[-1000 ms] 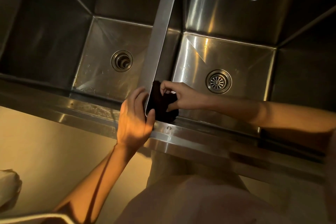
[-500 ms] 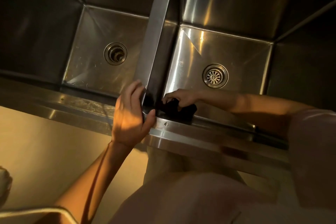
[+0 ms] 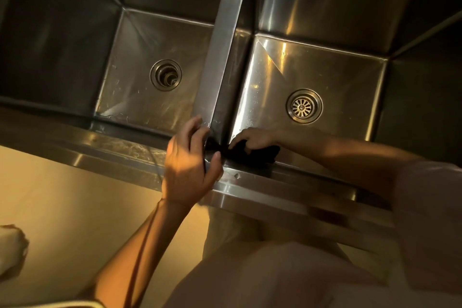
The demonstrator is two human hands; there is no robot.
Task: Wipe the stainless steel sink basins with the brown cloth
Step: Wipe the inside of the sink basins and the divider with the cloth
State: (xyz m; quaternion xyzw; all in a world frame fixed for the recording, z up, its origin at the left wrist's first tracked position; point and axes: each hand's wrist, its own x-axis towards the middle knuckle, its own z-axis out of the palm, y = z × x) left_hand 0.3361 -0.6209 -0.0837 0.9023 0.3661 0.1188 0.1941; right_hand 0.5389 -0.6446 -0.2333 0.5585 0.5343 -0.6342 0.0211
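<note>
Brown cloth (image 3: 252, 154) under curled right hand (image 3: 252, 139), left hand (image 3: 190, 165) gripping divider (image 3: 220, 62)

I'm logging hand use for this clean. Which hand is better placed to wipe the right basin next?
The right hand: it already holds the brown cloth low in the right basin. The left hand only clasps the divider.

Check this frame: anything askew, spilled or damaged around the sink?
Nothing stands out. Right hand holds the brown cloth low in the right basin's front corner; left hand grips the divider. Both drains seated; a few water streaks in the left basin.
</note>
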